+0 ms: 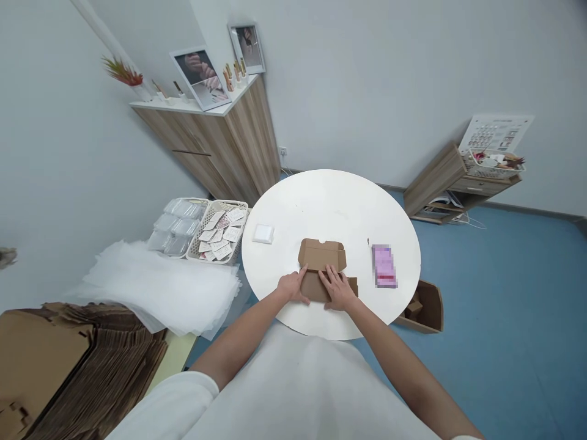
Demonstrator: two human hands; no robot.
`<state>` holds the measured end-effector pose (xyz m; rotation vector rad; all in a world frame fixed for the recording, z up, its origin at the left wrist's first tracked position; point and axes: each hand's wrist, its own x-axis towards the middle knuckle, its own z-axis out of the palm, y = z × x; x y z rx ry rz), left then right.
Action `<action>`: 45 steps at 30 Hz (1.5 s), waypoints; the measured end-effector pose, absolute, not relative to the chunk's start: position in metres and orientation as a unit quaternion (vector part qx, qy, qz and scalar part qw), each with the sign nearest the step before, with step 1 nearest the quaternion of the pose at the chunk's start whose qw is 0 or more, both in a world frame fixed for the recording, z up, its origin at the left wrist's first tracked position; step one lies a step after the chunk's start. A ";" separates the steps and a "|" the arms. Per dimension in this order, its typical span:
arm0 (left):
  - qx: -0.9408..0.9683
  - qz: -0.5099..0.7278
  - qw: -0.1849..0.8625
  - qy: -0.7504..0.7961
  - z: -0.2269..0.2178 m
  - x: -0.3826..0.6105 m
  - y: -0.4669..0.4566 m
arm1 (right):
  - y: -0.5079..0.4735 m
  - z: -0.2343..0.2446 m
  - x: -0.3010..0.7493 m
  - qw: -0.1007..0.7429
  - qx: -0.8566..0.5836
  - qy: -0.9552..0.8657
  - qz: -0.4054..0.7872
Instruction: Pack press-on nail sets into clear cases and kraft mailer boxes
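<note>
A small brown cardboard box [320, 255], partly folded with its lid flap raised at the far side, lies on the round white table [330, 208]. My left hand [293, 286] rests against the box's left side, fingers spread and pressing on the cardboard. My right hand [338, 287] lies flat on the near part of the box, fingers stretched out. Neither hand grips anything.
A pink flat object [384, 266] lies right of the box, a white square pad [263, 234] to its left. Baskets of small packets [222, 235] and clear bags [177, 229], white sheets [160, 284] and stacked flat cardboard [68, 360] fill the left. An open carton [424, 308] sits on the floor.
</note>
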<state>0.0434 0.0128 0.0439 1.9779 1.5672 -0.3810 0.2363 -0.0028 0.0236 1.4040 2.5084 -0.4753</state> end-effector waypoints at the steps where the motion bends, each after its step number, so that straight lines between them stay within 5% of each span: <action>1: 0.745 -0.144 0.291 0.582 0.043 0.042 0.014 | -0.005 0.026 0.239 0.098 0.479 0.855 -0.172; 9: 0.747 -0.134 0.321 0.566 0.040 0.037 0.011 | -0.041 0.016 0.292 -0.122 0.749 0.590 -0.275; 13: 0.747 -0.138 0.334 0.558 0.040 0.035 0.011 | -0.049 0.008 0.303 -0.196 0.736 0.488 -0.426; 20: 0.739 -0.108 0.345 0.568 0.036 0.037 0.008 | -0.043 0.015 0.286 -0.247 0.692 0.502 -0.455; 32: 0.718 -0.074 0.360 0.591 0.035 0.044 0.001 | -0.029 0.027 0.265 -0.197 0.678 0.537 -0.462; 45: 0.742 -0.088 0.347 0.567 0.033 0.049 -0.003 | -0.006 0.017 0.266 0.080 0.765 0.557 -0.312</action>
